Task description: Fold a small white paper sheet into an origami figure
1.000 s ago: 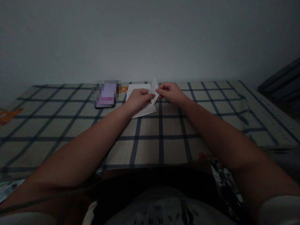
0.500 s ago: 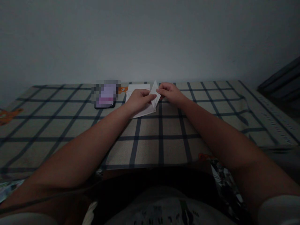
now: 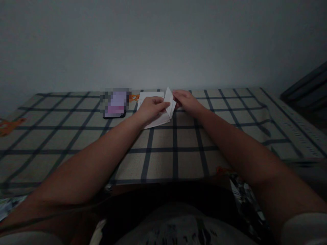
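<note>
A small piece of folded white paper (image 3: 168, 96) with a pointed top is held up between my two hands. My left hand (image 3: 151, 108) pinches it from the left, the thumb lying across its front. On the right side, my right hand (image 3: 184, 99) grips the paper's edge with bent fingers; the fingertips are partly hidden behind it. White paper sheets (image 3: 159, 119) lie flat on the table under my left hand, which covers part of them.
A phone (image 3: 116, 103) with a blurred screen lies to the left of the sheets. The checked tablecloth (image 3: 163, 163) covers the table, which meets a plain wall (image 3: 163, 44) at the back. A dark slatted object (image 3: 309, 88) stands at the far right.
The folded paper has tilted and opened slightly, showing more of its right-hand flap. My right fingers have shifted from its front face towards its right edge. My left hand is nearly still.
</note>
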Available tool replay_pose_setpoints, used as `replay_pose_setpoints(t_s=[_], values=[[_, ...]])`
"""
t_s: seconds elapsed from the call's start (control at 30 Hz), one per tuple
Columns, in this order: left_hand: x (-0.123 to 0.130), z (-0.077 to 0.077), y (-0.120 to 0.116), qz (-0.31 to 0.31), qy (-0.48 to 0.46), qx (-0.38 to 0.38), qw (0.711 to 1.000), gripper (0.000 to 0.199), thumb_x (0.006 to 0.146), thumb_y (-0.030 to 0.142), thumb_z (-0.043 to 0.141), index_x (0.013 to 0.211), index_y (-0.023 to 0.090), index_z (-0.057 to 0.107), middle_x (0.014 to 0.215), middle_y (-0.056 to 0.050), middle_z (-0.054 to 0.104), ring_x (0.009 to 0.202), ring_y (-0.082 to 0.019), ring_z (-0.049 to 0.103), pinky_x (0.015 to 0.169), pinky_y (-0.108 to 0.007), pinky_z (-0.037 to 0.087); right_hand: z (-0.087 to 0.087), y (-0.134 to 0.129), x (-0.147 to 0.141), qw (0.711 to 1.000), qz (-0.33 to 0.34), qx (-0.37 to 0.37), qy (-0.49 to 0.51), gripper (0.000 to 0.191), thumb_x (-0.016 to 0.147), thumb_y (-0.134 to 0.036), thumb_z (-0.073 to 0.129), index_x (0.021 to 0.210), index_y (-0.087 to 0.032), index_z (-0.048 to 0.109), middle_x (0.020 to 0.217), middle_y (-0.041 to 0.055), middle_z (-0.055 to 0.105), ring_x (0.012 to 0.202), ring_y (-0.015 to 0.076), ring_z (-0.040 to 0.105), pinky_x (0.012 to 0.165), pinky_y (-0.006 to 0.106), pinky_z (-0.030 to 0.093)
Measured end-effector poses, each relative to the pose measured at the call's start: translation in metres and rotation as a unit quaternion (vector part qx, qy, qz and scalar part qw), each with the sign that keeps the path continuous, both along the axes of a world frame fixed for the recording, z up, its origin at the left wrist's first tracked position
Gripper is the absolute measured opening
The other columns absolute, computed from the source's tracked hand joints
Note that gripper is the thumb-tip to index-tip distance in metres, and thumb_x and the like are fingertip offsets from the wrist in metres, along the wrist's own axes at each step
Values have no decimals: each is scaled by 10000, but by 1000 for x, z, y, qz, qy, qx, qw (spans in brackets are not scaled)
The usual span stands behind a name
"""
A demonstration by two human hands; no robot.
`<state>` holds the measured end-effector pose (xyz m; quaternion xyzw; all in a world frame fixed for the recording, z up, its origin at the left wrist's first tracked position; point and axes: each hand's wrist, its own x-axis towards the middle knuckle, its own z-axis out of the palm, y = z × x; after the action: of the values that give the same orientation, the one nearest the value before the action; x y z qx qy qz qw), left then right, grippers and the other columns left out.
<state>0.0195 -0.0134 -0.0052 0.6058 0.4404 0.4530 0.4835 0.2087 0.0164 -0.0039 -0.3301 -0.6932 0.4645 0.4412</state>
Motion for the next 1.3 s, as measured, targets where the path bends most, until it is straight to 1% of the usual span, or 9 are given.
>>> replay_pose_setpoints(t_s=[0.1, 0.23, 0.33, 0.53, 0.8, 0.9, 1.0, 1.13, 1.3], values=[[0, -1, 3, 17, -21, 20, 999, 269, 699, 393, 793, 649, 168, 655, 588, 0, 583, 515, -95, 460, 485, -244, 306, 0, -1, 0, 1000, 12, -19, -8, 394, 969, -515, 679, 776, -184, 587, 653, -27, 586, 588, 92, 550, 585, 213, 473], [-1, -3, 8, 37, -44, 42, 997, 266, 710, 378, 805, 655, 162, 660, 589, 3, 581, 522, -91, 461, 498, -242, 306, -1, -2, 3, 999, 33, -20, -31, 330, 955, -401, 726, 756, -164, 613, 642, -21, 617, 604, 86, 583, 606, 204, 483], [-1, -4, 8, 35, -48, 47, 997, 276, 720, 395, 813, 687, 154, 683, 618, -5, 609, 540, -95, 486, 512, -243, 319, -2, -2, 4, 999, 25, -16, -35, 291, 950, -319, 727, 737, -152, 618, 632, -21, 624, 602, 79, 585, 602, 197, 472], [-1, -4, 6, 40, -39, 33, 998, 287, 717, 417, 813, 714, 155, 695, 631, -3, 616, 542, -97, 491, 518, -246, 334, -5, 1, 4, 999, 5, -8, -45, 253, 938, -263, 719, 744, -159, 592, 640, -16, 640, 611, 83, 594, 608, 202, 456], [0, -5, 7, 41, -40, 10, 998, 267, 684, 388, 816, 701, 159, 680, 640, -14, 636, 560, -108, 527, 527, -240, 375, -3, 1, 3, 996, -15, 18, -91, 283, 917, -244, 708, 711, -188, 523, 626, -20, 601, 614, 105, 553, 579, 222, 397], [1, -5, 6, 47, -41, 8, 998, 282, 681, 395, 825, 682, 161, 668, 622, -10, 626, 540, -104, 517, 506, -237, 360, -2, 0, 2, 994, -25, 34, -101, 293, 904, -264, 729, 703, -188, 531, 622, -23, 589, 614, 108, 539, 568, 226, 379], [1, -3, 5, 58, -27, 23, 998, 300, 699, 416, 814, 663, 164, 655, 598, -2, 604, 519, -101, 492, 493, -240, 339, -2, -1, 2, 996, -6, 30, -89, 302, 929, -325, 717, 718, -180, 556, 625, -23, 599, 612, 101, 545, 602, 230, 409], [1, -1, 4, 67, -34, 48, 996, 289, 728, 420, 796, 686, 164, 669, 615, -9, 623, 535, -106, 501, 508, -246, 336, -4, 0, 3, 996, 28, 19, -86, 337, 976, -375, 653, 720, -162, 600, 619, -13, 611, 608, 100, 562, 637, 241, 434], [0, 0, 4, 81, -14, 68, 994, 297, 743, 432, 794, 680, 165, 679, 625, -17, 636, 555, -111, 509, 520, -254, 334, -4, 1, 5, 994, 20, 33, -105, 329, 957, -382, 677, 722, -160, 614, 635, -6, 628, 627, 105, 573, 648, 249, 439]])
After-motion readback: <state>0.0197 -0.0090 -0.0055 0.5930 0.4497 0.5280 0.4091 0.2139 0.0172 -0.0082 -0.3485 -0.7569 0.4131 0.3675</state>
